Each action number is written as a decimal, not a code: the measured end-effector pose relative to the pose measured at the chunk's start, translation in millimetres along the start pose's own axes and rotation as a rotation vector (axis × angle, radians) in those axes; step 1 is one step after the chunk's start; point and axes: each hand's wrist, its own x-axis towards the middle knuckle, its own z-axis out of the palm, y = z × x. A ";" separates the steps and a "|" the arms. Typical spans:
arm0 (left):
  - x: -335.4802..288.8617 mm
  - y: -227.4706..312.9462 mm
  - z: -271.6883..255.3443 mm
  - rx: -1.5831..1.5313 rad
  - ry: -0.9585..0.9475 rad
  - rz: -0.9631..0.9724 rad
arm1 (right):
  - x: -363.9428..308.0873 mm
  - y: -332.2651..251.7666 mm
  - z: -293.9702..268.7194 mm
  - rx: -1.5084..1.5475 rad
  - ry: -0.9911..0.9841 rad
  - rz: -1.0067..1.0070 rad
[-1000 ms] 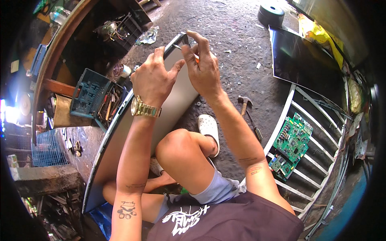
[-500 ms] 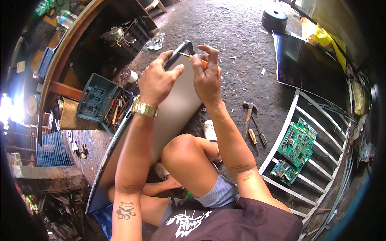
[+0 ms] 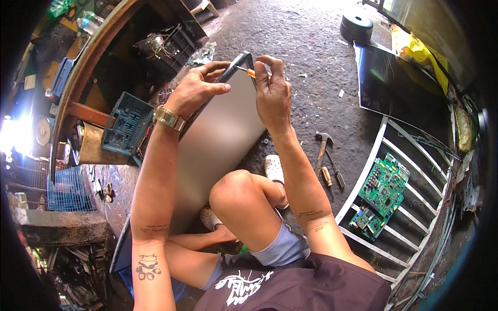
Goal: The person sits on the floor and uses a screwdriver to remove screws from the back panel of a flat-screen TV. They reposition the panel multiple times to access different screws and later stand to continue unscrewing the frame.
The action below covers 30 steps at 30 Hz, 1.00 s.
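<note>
We're working the far top corner of the flat panel, a large thin grey slab with a dark bezel, which is leaning on edge across the concrete floor and running down past our bent knee. Left hand is clamped over the panel's corner, fingers curled on the bezel edge, thumb on the face. Right hand is pinching an orange-handled screwdriver, tip going into the same corner seam. Judging handling: panel looks stiff but thin and brittle, face smooth and slippery, likely to crack if twisted or point-loaded, so we're better off gripping the frame edges than pressing on the middle; probably moderate weight, awkward from size. Bezel looks like hard plastic, liable to snap at the clips. Right of the panel: a claw hammer with wooden handle and two small screwdrivers lying on the floor, then a white metal grille carrying green circuit boards. Further right of the panel, another dark glossy screen lying flat. Left of the panel: a teal plastic tool case, open and ribbed, beside a curved wooden frame. A white sandal is showing just under the panel's lower right edge.
</note>
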 end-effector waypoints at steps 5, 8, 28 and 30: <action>1.2 -9.0 -5.5 -0.412 -0.017 -0.072 | 0.5 0.0 2.9 -0.004 0.049 -0.085; 3.8 -16.3 -9.4 -0.513 -0.045 -0.085 | 1.8 0.3 4.7 -0.038 0.085 -0.047; 6.1 -24.9 -13.2 -0.523 -0.045 -0.017 | 2.8 -5.5 -2.8 -0.002 0.081 -0.115; 6.0 -24.3 -12.7 -0.512 -0.030 -0.015 | 3.7 -4.6 -2.7 -0.005 -0.006 0.040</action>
